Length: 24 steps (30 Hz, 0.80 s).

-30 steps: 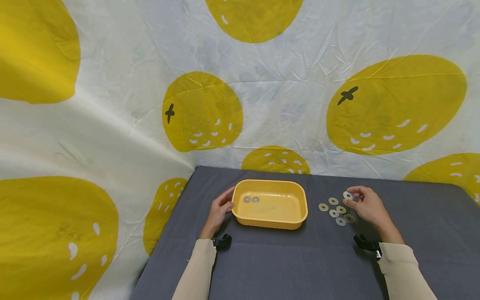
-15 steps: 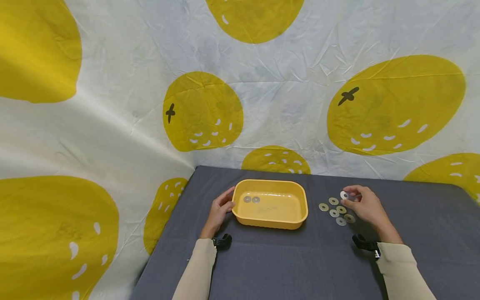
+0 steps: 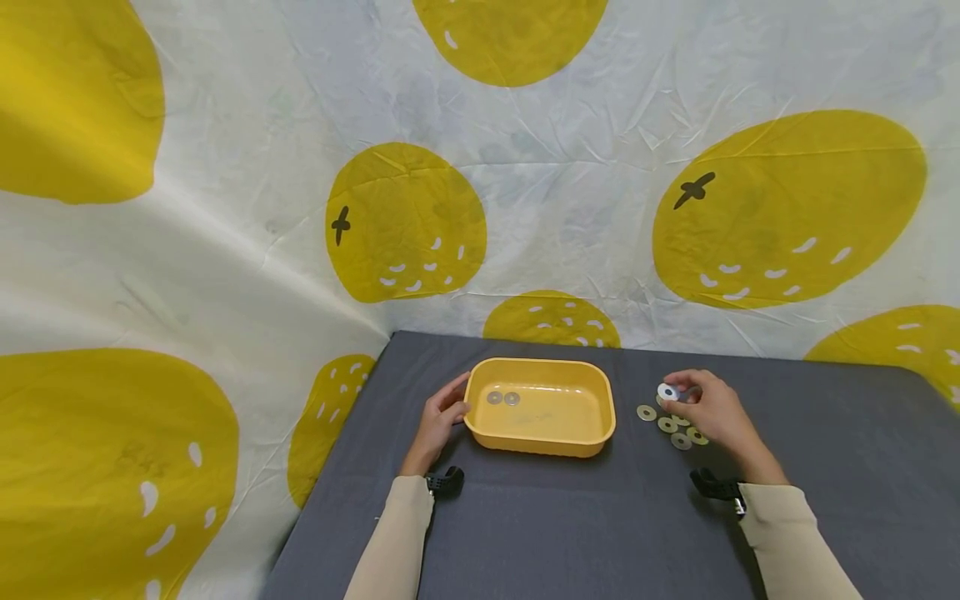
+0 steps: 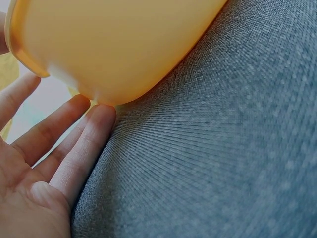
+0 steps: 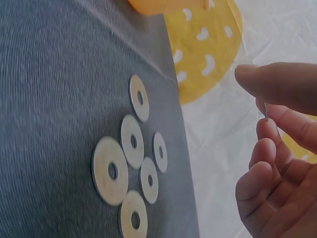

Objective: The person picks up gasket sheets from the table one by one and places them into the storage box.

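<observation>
My left hand point(image 3: 437, 421) touches the left end of a yellow plastic tray point(image 3: 540, 448), its fingers fairly straight. In the left wrist view, the fingertips point(image 4: 104, 114) lie against the outer wall of the tray point(image 4: 124, 49), low near the cloth. Two washers point(image 3: 502, 398) lie inside the tray at its left. My right hand point(image 3: 712, 412) pinches a flat metal washer point(image 3: 667, 392) between thumb and fingers, raised above the table. In the right wrist view this washer point(image 5: 264, 109) shows edge-on. Below it, several loose washers point(image 5: 110, 171) lie flat in a group.
A dark grey cloth point(image 3: 570, 533) covers the table. Behind and at the left hangs a white curtain point(image 3: 555, 225) printed with large yellow fruit. The loose washers lie to the right of the tray, a short gap from its wall.
My right hand has moved left with the pinched washer, which now overlaps the loose washers in the head view. The left hand and the tray have stayed in place.
</observation>
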Each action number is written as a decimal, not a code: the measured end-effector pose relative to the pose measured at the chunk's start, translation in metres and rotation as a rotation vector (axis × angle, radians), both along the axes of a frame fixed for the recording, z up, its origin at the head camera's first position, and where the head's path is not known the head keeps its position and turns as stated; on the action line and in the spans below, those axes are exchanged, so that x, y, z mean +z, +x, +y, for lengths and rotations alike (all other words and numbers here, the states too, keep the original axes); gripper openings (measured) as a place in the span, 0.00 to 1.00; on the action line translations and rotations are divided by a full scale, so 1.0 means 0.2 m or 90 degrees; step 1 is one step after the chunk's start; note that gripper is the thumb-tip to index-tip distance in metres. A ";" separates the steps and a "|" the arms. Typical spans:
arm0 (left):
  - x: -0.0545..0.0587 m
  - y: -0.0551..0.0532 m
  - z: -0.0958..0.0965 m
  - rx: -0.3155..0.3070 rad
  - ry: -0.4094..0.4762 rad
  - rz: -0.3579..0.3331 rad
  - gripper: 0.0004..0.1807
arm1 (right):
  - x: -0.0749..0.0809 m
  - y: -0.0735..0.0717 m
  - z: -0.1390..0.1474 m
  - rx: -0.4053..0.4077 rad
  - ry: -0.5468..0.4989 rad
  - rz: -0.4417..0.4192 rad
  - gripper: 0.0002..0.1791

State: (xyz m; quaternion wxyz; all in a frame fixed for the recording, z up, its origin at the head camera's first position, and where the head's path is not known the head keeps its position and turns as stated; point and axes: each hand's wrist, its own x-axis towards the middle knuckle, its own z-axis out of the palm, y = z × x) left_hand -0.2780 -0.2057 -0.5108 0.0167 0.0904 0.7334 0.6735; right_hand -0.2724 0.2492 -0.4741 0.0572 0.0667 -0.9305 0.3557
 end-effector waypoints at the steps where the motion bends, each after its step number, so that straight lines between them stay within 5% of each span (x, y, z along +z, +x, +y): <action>1: 0.00 0.00 0.00 0.001 0.001 0.000 0.31 | 0.00 0.00 -0.01 0.002 -0.002 -0.002 0.23; 24: 0.01 0.00 0.00 0.016 -0.016 -0.001 0.31 | 0.14 -0.01 -0.33 0.061 -0.047 -0.002 0.20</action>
